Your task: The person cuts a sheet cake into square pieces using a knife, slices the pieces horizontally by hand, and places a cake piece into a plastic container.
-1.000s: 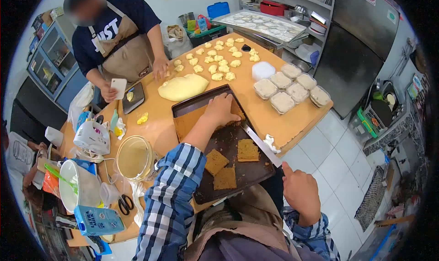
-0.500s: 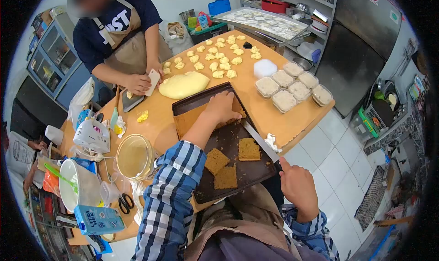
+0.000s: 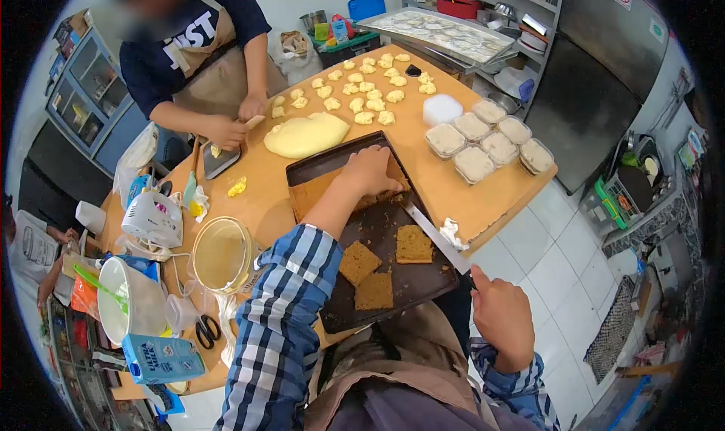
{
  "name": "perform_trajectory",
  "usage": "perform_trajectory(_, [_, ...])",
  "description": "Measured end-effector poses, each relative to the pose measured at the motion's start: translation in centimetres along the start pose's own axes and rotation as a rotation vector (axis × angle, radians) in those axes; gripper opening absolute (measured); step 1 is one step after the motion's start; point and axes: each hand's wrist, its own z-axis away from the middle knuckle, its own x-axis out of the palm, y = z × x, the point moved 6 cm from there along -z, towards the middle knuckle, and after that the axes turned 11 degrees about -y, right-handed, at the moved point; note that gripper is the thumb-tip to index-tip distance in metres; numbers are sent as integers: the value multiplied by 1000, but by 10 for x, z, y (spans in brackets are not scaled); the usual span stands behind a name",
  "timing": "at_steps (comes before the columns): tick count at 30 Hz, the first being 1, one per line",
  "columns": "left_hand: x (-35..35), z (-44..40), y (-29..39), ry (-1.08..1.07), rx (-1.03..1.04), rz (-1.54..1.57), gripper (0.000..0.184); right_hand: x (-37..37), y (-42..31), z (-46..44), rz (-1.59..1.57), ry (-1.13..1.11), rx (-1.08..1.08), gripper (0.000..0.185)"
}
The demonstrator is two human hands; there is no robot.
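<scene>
A dark baking tray (image 3: 355, 310) lies on the table's near side. At its far end my left hand (image 3: 370, 173) rests over the brown cake slab (image 3: 311, 195), fingers curved at the slab's right edge. My right hand (image 3: 501, 310) grips the handle of a long knife (image 3: 438, 238), off the tray's right side. The blade slants across the tray's right edge, its tip close to the slab and my left fingertips. Three cut cake squares lie in the tray: one (image 3: 414, 244) at the right, two (image 3: 374, 290) touching each other at the left.
Beyond the tray are a big dough mass (image 3: 306, 135) and several small dough pieces (image 3: 365, 118). Filled plastic boxes (image 3: 474, 165) sit at the right. A tub (image 3: 223, 256), scissors (image 3: 207, 331), mixer (image 3: 152, 220) and milk carton (image 3: 163, 358) stand left. A co-worker (image 3: 204, 61) works across the table.
The co-worker's hands have come together near the scale, and the light-coloured flat object has moved toward the dough and tilted. My hands and the knife hold nearly the same place over the tray.
</scene>
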Motion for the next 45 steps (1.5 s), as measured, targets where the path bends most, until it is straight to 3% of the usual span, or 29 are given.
perform_trajectory(12, [-1, 0, 2, -46, 4, 10, 90, -6, -7, -4, 76, -31, -62, 36])
perform_trajectory(21, [-2, 1, 2, -42, -7, 30, 84, -8, -25, -9, 60, -18, -164, 36])
perform_trajectory(33, [-3, 1, 3, -64, -16, -4, 85, 2, -24, -13, 63, -36, -111, 34])
perform_trajectory(42, [-5, 0, 3, -110, -31, 17, 82, 13, -21, -21, 48, 106, -170, 37])
perform_trajectory(45, [-7, -1, 2, -123, -45, 22, 82, 6, -17, -10, 100, 6, -83, 35])
